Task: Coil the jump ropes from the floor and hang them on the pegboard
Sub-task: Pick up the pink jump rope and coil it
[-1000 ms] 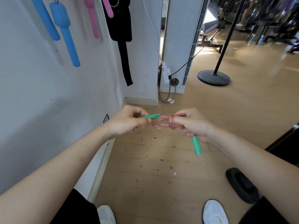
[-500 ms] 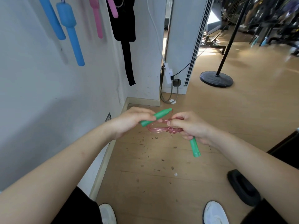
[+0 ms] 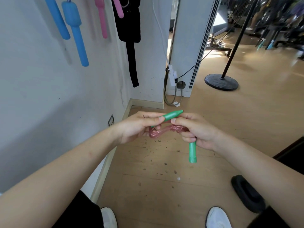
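Note:
I hold a jump rope with a clear pink cord (image 3: pixel 158 133) wound into a small bundle between my hands. My left hand (image 3: pixel 138 126) pinches one green handle (image 3: pixel 172 115), which points up and to the right. My right hand (image 3: pixel 195 130) grips the knotted part of the cord together with the other green handle (image 3: pixel 192 153), which hangs down from my fist. On the white wall at the upper left hang blue handles (image 3: pixel 75 30) and pink handles (image 3: pixel 102 18) of other ropes.
A black strap (image 3: pixel 131 38) hangs on the wall beside the pink handles. A white unit (image 3: pixel 189 46) with cables stands in the corner. A black pole with a round base (image 3: pixel 221 82) stands to the right. A black pad (image 3: pixel 246 193) lies by my right shoe.
My left hand has swung its green handle up and over to the right, toward my right hand. The cord bundle has tightened and both hands sit closer together.

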`<move>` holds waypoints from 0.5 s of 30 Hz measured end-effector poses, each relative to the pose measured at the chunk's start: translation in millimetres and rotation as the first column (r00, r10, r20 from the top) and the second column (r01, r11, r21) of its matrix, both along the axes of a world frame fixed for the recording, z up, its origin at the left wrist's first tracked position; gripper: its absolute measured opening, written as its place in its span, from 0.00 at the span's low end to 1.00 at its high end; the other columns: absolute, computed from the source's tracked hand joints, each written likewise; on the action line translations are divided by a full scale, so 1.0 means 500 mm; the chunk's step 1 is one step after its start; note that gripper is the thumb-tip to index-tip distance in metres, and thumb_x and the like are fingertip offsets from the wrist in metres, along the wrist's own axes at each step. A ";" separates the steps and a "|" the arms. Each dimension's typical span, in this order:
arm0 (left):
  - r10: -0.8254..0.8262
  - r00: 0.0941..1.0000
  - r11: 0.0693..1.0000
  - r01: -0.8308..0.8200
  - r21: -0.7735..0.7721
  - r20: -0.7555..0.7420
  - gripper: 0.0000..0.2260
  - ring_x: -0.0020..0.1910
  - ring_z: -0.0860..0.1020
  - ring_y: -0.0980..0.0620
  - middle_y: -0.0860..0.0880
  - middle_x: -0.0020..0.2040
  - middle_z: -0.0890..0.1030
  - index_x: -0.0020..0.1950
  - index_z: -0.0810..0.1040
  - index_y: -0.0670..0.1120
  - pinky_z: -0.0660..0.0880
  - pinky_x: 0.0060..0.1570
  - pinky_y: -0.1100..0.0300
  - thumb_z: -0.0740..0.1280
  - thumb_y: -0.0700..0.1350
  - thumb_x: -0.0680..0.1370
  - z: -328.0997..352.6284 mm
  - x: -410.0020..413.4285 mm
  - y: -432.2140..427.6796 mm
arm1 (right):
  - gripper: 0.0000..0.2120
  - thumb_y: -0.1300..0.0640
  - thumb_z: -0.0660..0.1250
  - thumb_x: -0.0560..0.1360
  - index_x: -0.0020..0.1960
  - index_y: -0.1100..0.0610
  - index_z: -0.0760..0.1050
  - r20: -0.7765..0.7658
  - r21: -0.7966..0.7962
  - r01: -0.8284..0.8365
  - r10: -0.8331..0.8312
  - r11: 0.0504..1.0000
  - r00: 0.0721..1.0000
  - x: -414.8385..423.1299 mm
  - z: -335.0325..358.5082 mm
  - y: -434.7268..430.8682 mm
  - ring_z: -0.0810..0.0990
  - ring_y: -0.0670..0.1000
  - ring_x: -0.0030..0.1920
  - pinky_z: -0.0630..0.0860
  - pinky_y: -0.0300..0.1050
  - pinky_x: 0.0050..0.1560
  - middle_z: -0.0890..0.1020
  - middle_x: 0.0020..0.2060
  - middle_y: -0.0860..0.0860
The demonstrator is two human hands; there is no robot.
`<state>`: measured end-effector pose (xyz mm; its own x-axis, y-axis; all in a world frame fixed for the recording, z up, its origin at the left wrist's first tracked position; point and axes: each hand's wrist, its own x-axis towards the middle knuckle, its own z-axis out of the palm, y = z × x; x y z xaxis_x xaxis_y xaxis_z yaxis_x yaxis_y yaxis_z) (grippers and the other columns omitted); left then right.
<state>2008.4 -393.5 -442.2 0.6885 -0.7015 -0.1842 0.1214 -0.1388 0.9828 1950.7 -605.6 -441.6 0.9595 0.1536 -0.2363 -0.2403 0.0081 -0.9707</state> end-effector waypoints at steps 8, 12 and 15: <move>0.028 1.000 0.999 -0.028 -0.033 0.000 0.16 0.35 0.69 0.54 0.54 0.35 0.73 0.72 0.74 0.51 0.67 0.42 0.59 0.57 0.46 0.86 -0.010 -0.029 -0.034 | 0.05 0.62 0.68 0.77 0.53 0.59 0.78 0.169 0.129 0.151 -0.172 0.980 0.970 0.000 -0.015 0.016 0.58 0.45 0.20 0.55 0.36 0.20 0.76 0.30 0.51; -0.040 0.999 0.999 0.040 -0.021 0.000 0.21 0.37 0.70 0.55 0.54 0.37 0.74 0.73 0.74 0.53 0.70 0.46 0.58 0.52 0.41 0.84 0.000 -0.015 -0.022 | 0.01 0.62 0.68 0.78 0.48 0.57 0.77 0.167 0.169 0.139 -0.167 0.976 0.972 0.001 -0.011 0.009 0.57 0.45 0.20 0.55 0.36 0.20 0.74 0.33 0.55; -0.092 0.994 0.994 0.088 -0.070 -0.064 0.21 0.39 0.74 0.55 0.51 0.41 0.76 0.72 0.75 0.50 0.74 0.46 0.59 0.56 0.37 0.83 0.004 -0.010 -0.011 | 0.04 0.62 0.68 0.78 0.52 0.59 0.78 0.173 0.179 0.118 -0.149 0.977 0.974 0.000 -0.011 0.007 0.57 0.45 0.20 0.54 0.37 0.20 0.73 0.33 0.55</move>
